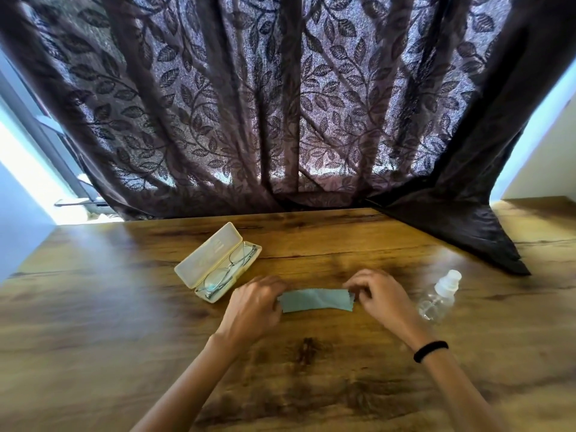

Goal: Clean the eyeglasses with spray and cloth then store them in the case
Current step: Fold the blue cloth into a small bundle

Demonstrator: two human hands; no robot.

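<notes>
A light blue cleaning cloth (316,300) lies folded into a narrow strip on the wooden table (93,322). My left hand (257,302) pinches its left end and my right hand (378,294) pinches its right end. Thin metal-framed eyeglasses (229,269) lie folded inside the open cream case (199,260), just left of my left hand. A clear spray bottle (439,296) with a white cap lies tilted on the table to the right of my right hand.
A dark leaf-patterned curtain (280,104) hangs behind the table, and its right end drapes onto the tabletop (473,232). A window frame (46,145) shows at the left. A black band (430,350) circles my right wrist.
</notes>
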